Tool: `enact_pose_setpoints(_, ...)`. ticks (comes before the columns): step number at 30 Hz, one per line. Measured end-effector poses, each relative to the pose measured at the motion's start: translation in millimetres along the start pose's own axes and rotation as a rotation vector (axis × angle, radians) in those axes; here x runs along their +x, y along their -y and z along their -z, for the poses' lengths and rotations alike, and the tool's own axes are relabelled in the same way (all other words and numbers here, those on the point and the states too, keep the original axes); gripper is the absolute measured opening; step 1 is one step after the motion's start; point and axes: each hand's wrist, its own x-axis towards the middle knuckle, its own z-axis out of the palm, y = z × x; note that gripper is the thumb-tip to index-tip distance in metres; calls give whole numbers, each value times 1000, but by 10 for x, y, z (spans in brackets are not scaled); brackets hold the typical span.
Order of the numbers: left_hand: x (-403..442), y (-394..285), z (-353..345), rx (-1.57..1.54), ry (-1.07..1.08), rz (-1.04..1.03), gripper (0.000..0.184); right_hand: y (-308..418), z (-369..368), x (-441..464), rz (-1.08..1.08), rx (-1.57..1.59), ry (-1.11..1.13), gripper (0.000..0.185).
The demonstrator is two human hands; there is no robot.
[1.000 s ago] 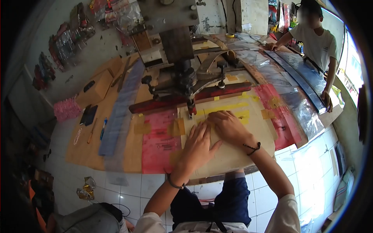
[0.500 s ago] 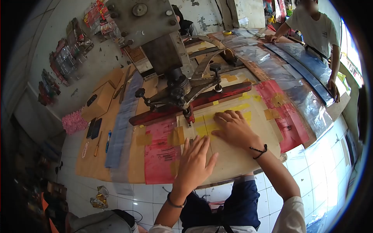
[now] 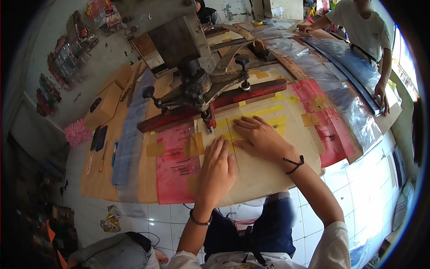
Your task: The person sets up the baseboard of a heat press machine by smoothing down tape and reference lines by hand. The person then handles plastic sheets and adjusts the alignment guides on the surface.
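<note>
My left hand [image 3: 218,168] lies on a beige sheet [image 3: 264,172], fingers stretched forward and side by side near the sheet's left edge. Flat on the same sheet, beside the yellow tape strips [image 3: 274,122], rests my right hand [image 3: 263,140] with its fingers extended. Neither hand holds anything that I can see. Just beyond my left fingertips hangs the small metal tip [image 3: 210,130] of a machine with a long red bar [image 3: 242,98]. Red sheets flank the beige one, a left red sheet [image 3: 177,166] and a right red sheet [image 3: 329,130], with brown tape at the joins.
The machine's heavy head [image 3: 172,45] rises at the back. To the left lie a clear plastic strip [image 3: 130,148], a blue pen [image 3: 114,152], dark phones [image 3: 101,138] and a cardboard box [image 3: 103,105]. At right, a person [image 3: 363,31] handles a blue plastic sheet [image 3: 347,67].
The view has shifted slightly, so the table sits a little higher and further left. My left hand's fingers have drawn closer together and settled flatter; my right hand remains flat on the beige sheet.
</note>
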Motion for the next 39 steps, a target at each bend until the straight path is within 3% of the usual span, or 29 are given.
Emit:
enact_pose_setpoints(4, -26, 24, 71, -237, -4, 79, 41, -8, -49, 45, -14, -17, 3, 50)
enact_pose_setpoints(13, -60, -28, 64, -75, -71, 61, 49, 37, -123, 74, -64, -71, -25, 48)
enact_pose_setpoints(39, -41, -20, 82, -115, -79, 88, 53, 67, -46, 91, 13, 3, -24, 49)
